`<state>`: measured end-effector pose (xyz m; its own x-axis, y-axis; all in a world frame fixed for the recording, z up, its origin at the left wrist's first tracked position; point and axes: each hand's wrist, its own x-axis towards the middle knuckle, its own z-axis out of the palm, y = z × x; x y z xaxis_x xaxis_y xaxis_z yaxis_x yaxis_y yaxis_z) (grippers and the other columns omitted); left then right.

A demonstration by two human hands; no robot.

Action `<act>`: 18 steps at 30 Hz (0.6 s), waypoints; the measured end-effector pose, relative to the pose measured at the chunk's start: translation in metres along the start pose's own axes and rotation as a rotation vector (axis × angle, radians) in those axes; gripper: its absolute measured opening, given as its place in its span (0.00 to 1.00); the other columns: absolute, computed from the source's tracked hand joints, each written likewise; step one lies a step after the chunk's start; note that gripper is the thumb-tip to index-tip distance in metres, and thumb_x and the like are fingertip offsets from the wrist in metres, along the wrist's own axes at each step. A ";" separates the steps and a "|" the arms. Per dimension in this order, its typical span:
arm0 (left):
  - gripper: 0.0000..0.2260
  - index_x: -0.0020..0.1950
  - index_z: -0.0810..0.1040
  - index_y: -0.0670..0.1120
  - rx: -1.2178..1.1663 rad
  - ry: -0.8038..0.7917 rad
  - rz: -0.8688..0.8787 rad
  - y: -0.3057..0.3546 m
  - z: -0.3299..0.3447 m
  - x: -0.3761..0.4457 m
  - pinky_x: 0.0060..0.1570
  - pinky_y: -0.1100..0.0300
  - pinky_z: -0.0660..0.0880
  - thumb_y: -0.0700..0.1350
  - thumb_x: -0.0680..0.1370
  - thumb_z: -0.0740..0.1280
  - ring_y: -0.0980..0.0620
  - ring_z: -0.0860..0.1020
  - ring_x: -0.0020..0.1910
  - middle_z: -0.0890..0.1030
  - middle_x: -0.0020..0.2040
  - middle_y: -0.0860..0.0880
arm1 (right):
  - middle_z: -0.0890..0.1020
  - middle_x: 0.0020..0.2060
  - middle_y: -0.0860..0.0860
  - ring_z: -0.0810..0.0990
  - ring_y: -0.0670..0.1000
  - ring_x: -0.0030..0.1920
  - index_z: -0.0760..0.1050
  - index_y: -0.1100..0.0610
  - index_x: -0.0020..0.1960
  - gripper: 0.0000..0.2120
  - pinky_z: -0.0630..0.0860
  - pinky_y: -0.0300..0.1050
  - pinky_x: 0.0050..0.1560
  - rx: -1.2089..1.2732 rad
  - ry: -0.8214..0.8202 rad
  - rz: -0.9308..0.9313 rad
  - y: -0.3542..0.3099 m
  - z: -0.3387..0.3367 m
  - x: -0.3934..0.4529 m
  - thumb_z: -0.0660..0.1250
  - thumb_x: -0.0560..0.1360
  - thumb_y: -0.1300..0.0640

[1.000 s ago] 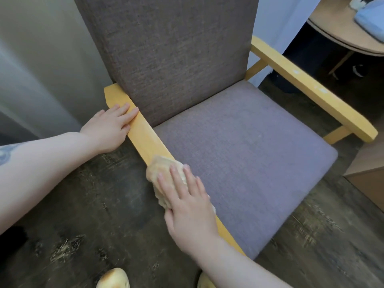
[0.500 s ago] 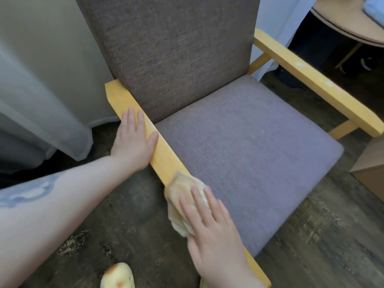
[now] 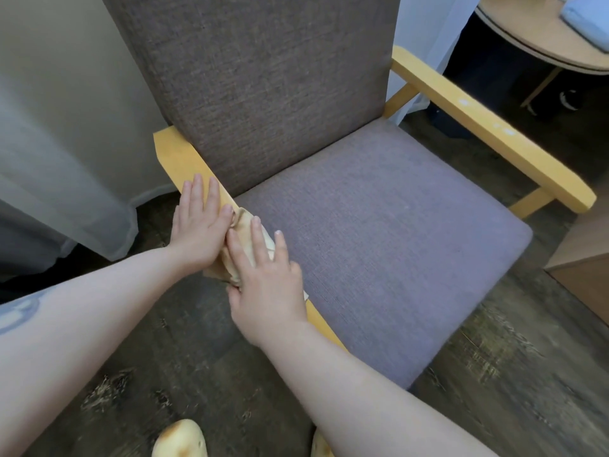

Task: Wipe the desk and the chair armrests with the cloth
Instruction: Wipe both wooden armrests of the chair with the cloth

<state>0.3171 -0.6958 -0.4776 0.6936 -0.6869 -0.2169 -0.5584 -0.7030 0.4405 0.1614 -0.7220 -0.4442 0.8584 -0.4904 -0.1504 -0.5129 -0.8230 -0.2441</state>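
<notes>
Wiping of the near armrest [image 3: 184,156] was the step judged to be in hand. The cloth [image 3: 245,249], a beige wad, was pressed flat against the middle of that armrest's top face under the right hand [image 3: 267,278], whose fingers were spread over it rather than curled shut. The left hand [image 3: 197,225] was laid open and flat on the same armrest just behind the cloth, its thumb touching the cloth's edge. For the next move, it was judged that the left hand would have to be lifted clear so the rear end could be reached.

Two armrests were counted, the far armrest [image 3: 487,127] showing pale specks and no cloth. One cloth, one chair seat [image 3: 379,232] and one round desk [image 3: 540,37] at the upper right corner were seen.
</notes>
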 end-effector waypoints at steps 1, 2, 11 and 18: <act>0.27 0.77 0.41 0.49 0.000 -0.005 -0.011 0.000 0.000 0.000 0.73 0.50 0.38 0.54 0.82 0.46 0.51 0.35 0.75 0.37 0.78 0.47 | 0.42 0.78 0.52 0.49 0.64 0.74 0.40 0.45 0.76 0.35 0.66 0.61 0.63 0.015 0.014 -0.016 0.003 -0.001 -0.008 0.58 0.77 0.46; 0.27 0.77 0.40 0.50 0.004 -0.007 -0.019 0.000 0.001 0.000 0.73 0.50 0.39 0.55 0.81 0.46 0.51 0.35 0.75 0.37 0.78 0.48 | 0.44 0.78 0.52 0.52 0.63 0.74 0.42 0.44 0.77 0.35 0.67 0.60 0.63 0.026 0.024 -0.033 0.008 -0.003 -0.021 0.58 0.77 0.47; 0.32 0.77 0.36 0.49 0.094 -0.029 0.004 0.004 -0.003 -0.006 0.73 0.48 0.41 0.59 0.80 0.49 0.48 0.35 0.76 0.36 0.78 0.46 | 0.82 0.55 0.52 0.83 0.56 0.52 0.70 0.50 0.62 0.15 0.81 0.45 0.36 -0.221 0.156 -0.087 0.084 0.014 -0.189 0.56 0.78 0.50; 0.30 0.77 0.38 0.51 0.042 -0.093 -0.065 0.003 -0.007 0.001 0.73 0.48 0.41 0.57 0.81 0.51 0.51 0.35 0.75 0.36 0.78 0.49 | 0.65 0.73 0.53 0.66 0.61 0.71 0.59 0.47 0.75 0.33 0.70 0.58 0.63 -0.008 0.044 0.002 0.043 -0.002 -0.111 0.64 0.72 0.43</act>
<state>0.3194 -0.6978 -0.4706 0.6851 -0.6522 -0.3244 -0.5335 -0.7525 0.3862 0.0444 -0.7032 -0.4362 0.8567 -0.5042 -0.1088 -0.5149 -0.8240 -0.2365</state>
